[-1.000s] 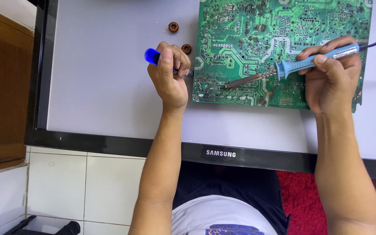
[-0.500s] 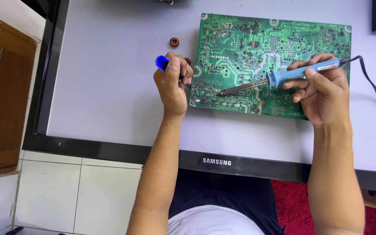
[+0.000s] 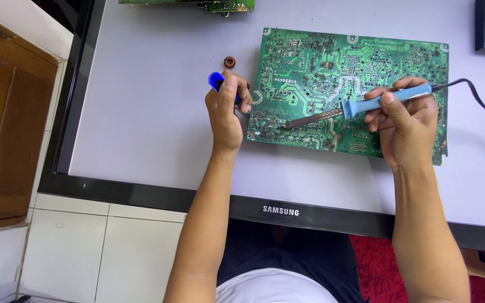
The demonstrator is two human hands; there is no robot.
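Head view: right hand point(image 3: 405, 126) grip closed around blue soldering iron point(image 3: 366, 104), long axis pointing left, tip on green circuit board's point(image 3: 355, 67) near-left corner; left hand point(image 3: 225, 109) grip closed on blue-tipped tool point(image 3: 215, 81) just beside it, nearer; versus earlier: hands unchanged, board sits further from surface point(image 3: 141, 112) far edge.

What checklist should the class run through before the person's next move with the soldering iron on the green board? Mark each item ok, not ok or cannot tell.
1. Soldering iron gripped by its blue handle in the right hand, fingers away from the metal tip: ok.
2. Tip resting on the green circuit board near its lower left corner: ok.
3. Left hand holding the blue-handled tool at the board's left edge: ok.
4. Board lying flat on the grey panel: ok.
5. Black cord running clear of the hands: ok.
6. Tip hot enough: cannot tell.
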